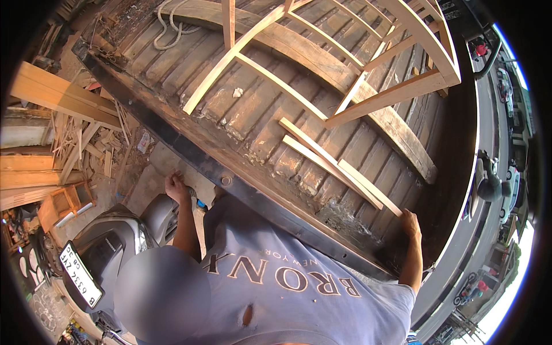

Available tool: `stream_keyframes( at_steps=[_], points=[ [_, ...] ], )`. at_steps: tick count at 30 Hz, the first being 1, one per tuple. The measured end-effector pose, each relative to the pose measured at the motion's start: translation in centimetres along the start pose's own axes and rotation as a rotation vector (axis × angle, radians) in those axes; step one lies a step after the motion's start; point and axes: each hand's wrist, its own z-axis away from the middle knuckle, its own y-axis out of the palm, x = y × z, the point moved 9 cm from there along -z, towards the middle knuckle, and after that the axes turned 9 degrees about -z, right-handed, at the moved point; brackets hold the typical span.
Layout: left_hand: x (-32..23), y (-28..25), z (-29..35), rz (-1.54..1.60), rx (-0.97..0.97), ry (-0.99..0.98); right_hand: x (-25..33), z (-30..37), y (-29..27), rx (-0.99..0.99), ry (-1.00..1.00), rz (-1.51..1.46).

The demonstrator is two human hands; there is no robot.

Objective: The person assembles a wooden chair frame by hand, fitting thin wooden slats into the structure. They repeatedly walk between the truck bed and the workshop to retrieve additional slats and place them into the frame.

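Gripping the near end of a thin pale slat (371, 187), the right hand (409, 223) has its fingers closed over the wood. The left hand (175, 187) hangs well apart, loosely curled outside the black rail (190, 154); whether it holds anything cannot be told. Step in hand, as judged: handling one slat on the ribbed truck bed (264, 123). A sound next move would call for a firm pinch and a path clear of the neighbouring wood.

Just left of the right hand, two further slats (299, 148) lie close beside the held one. Between the hands and nearer the body, the grey shirt (259, 264) carries large lettering (upside down from this view, and not transcribed). Left of the left hand, a dark motor scooter (109, 236) bears a white number plate (82, 275), legible but withheld, and a small badge.

Beyond the right hand, a thick curved beam (402, 135) spans the bed, with an open wooden frame (391, 99) above it. Past the left hand lies a heap of offcuts (103, 144); farthest, right of the right hand, runs a road (443, 276).
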Motion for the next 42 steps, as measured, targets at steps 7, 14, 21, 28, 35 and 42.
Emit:
stream_keyframes(
  at_steps=[7,14,21,28,35,42],
  points=[
    [13.8,4.2,7.6,0.016,0.600,-0.824,26.6,-2.1,-2.3,0.154,-0.496,-0.090],
    [15.7,0.5,14.6,-0.391,0.421,-0.546,50.6,4.1,-8.6,0.124,-0.970,-0.122],
    [17.9,-8.3,20.7,-0.085,0.023,-0.772,67.2,13.0,-7.9,0.169,-1.623,-0.028],
    [22.0,-20.9,36.4,-0.155,-0.474,-0.956,78.4,29.6,2.6,0.473,-2.060,0.343],
    [31.8,-24.0,60.9,0.220,-0.706,-1.449,83.1,44.2,23.4,0.691,-2.008,0.839],
    [40.4,-36.8,74.8,0.073,-0.361,-1.377,85.1,50.5,48.8,0.559,-1.797,0.955]
  ],
)
